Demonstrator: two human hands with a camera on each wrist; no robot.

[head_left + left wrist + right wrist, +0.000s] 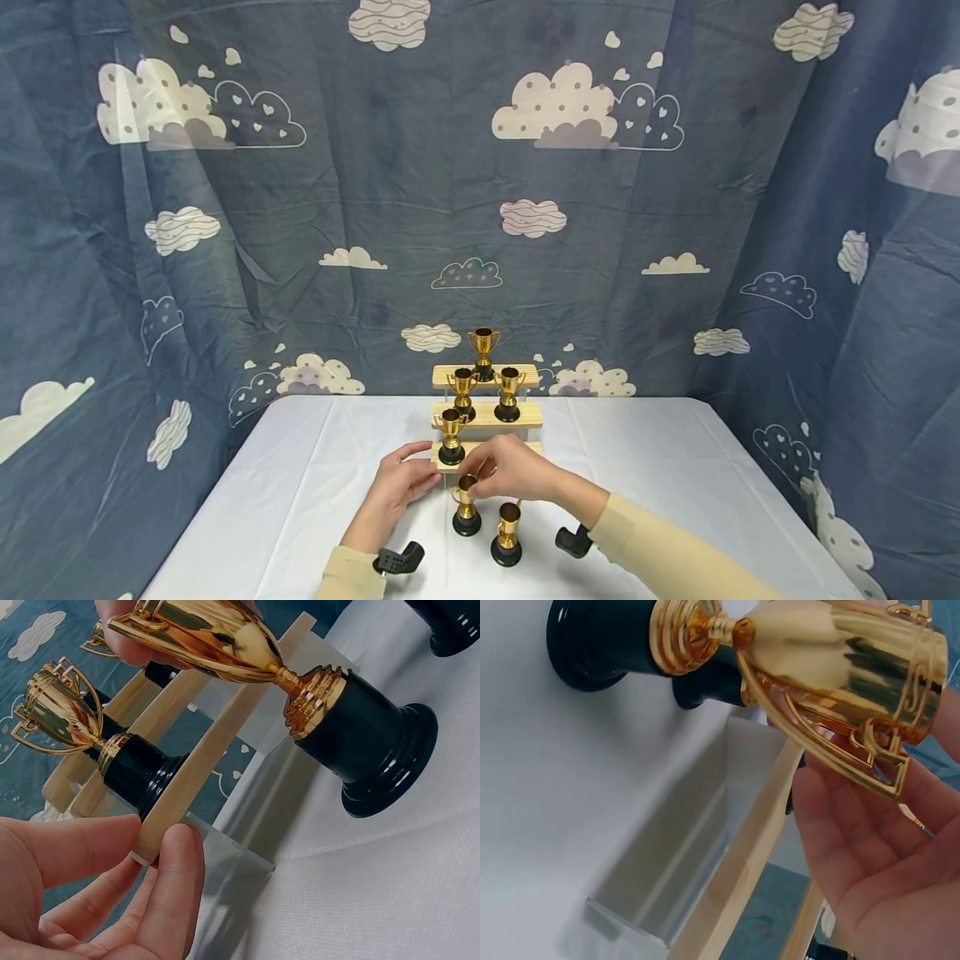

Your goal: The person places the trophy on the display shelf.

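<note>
My left hand (401, 485) pinches the left end of the lowest wooden shelf (202, 761) of a tiered display stand, thumb and fingers on its two faces. A small gold trophy cup (67, 712) with a black base stands on that shelf, close to the fingertips. My right hand (517, 468) pinches another gold trophy (466, 508) by its cup, in front of the stand; whether its base touches the table cannot be told. One more trophy (507, 537) stands on the white tablecloth nearer me, looming large in the right wrist view.
Two trophies, left (463, 396) and right (509, 396), occupy the middle shelf (487, 414). A single trophy (483, 354) tops the highest shelf (446, 375). Clear panels (232, 844) support the shelves. Behind the white tablecloth (637, 483) hangs a blue cloud-patterned curtain (420, 192).
</note>
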